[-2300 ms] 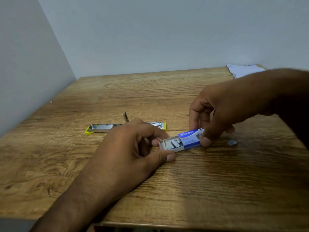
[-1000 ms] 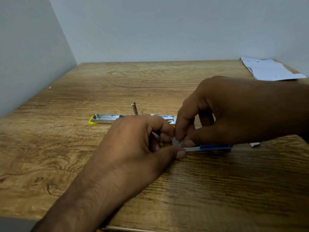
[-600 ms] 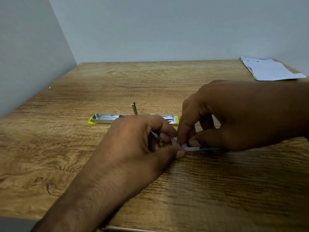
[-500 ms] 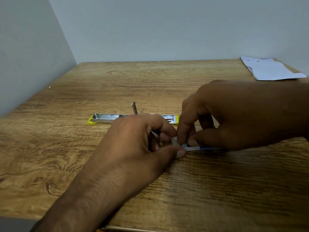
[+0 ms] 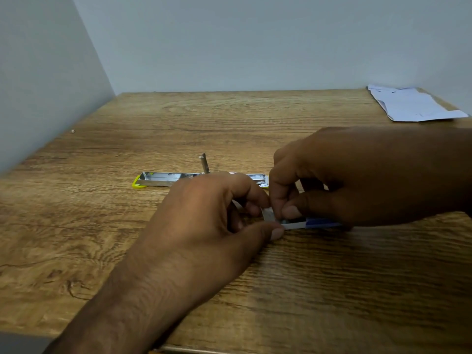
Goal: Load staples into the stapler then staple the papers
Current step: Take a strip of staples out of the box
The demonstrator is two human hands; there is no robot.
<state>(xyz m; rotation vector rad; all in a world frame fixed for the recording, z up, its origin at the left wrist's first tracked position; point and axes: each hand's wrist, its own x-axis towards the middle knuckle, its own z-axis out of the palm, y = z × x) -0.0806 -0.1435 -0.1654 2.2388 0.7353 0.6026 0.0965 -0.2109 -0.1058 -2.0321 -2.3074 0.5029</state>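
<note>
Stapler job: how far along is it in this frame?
Done: the stapler lies opened flat on the table. In hand: the left hand and right hand both pinch the open end of the blue staple box; whether a strip is out is hidden. Left: load the stapler, close it, and staple the papers, lying untouched at the far right corner.

staple box [image 5: 319, 224] mostly hidden, stapler [image 5: 166, 178] half-covered

I sit at a wood-grain desk [image 5: 255, 118] set into a bare corner of plain pale walls [image 5: 255, 42]. An opened stapler [image 5: 168, 178], a small box of staples [image 5: 319, 223] and loose papers [image 5: 413, 106] on it suggest an office or a study; I cannot tell which.
</note>
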